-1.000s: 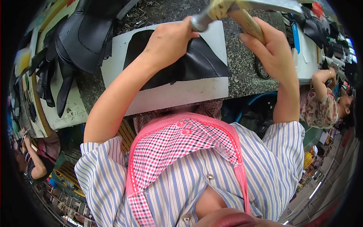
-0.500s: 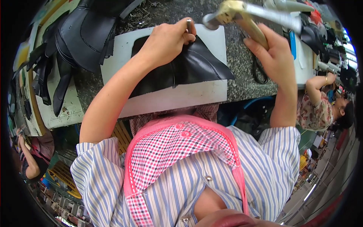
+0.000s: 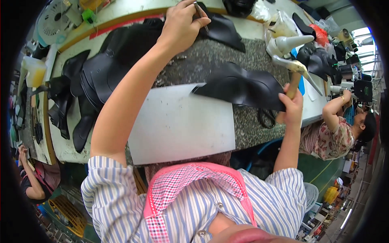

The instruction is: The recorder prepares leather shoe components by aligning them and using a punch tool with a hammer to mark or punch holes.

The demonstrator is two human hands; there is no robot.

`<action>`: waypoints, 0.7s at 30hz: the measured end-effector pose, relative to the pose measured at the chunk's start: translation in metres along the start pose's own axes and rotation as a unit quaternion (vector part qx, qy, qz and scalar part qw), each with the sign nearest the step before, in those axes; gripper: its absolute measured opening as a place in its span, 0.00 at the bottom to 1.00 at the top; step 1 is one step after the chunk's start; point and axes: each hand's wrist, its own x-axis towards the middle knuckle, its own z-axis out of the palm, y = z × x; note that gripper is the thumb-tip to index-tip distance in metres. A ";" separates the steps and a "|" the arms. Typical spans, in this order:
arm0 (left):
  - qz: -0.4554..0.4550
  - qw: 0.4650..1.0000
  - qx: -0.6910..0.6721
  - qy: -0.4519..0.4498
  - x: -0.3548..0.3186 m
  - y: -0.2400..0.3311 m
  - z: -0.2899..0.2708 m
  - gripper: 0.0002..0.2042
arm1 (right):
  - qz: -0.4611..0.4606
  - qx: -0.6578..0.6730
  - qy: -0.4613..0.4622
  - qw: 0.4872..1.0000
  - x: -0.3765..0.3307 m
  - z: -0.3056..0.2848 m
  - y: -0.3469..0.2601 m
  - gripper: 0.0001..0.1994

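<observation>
My left hand [image 3: 184, 26] is reached out to the far side of the bench, closed around a slim metal punch [image 3: 200, 11]. Beside it lies a black leather piece [image 3: 223, 30]. My right hand [image 3: 292, 107] grips the wooden handle of a hammer [image 3: 292, 86], its metal head pointing away from me. Between thumb and hammer handle, the same hand pinches the right end of another curved black leather piece [image 3: 239, 87]. That piece extends left across the top of a white cutting board [image 3: 182, 129], whose near part is bare.
Stacked black leather parts [image 3: 101, 77] lie on the left. Black scissors handles [image 3: 266, 118] rest beside my right hand. Beyond the hammer are a white cone-shaped object [image 3: 298, 40] and a plastic bag [image 3: 279, 26]. One co-worker [image 3: 330, 133] sits at right, another [image 3: 32, 178] at left.
The punch has come off the leather and moved away from me with my left hand. My right hand has lowered the hammer and taken the leather piece, which has shifted right off the board's middle.
</observation>
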 end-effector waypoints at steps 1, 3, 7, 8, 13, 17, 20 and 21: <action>0.046 0.988 0.133 0.059 0.014 -0.007 0.009 0.05 | 0.003 -0.025 0.009 1.000 0.009 -0.021 0.017 0.09; 0.044 0.925 0.370 0.066 0.035 -0.045 0.016 0.08 | -0.015 -0.045 0.045 0.998 0.021 -0.044 0.041 0.08; -0.252 0.937 0.179 -0.164 0.048 -0.100 0.023 0.10 | 0.010 -0.190 0.144 0.971 0.024 -0.053 0.048 0.08; -0.256 0.931 0.156 -0.210 0.049 -0.105 0.021 0.08 | -0.026 -0.218 0.179 0.959 0.027 -0.062 0.060 0.11; -0.292 0.920 0.110 -0.237 0.050 -0.103 0.015 0.07 | -0.048 -0.216 0.241 0.945 0.026 -0.067 0.062 0.12; -0.358 0.905 0.054 -0.224 0.050 -0.108 0.008 0.08 | -0.090 -0.089 0.212 0.969 0.011 -0.036 0.032 0.09; -0.360 0.927 0.032 -0.101 0.044 -0.100 0.007 0.05 | -0.110 -0.034 0.159 0.981 -0.007 -0.026 0.027 0.08; -0.354 0.929 0.034 -0.102 0.047 -0.096 0.007 0.05 | -0.113 -0.030 0.165 0.979 -0.013 -0.022 0.024 0.08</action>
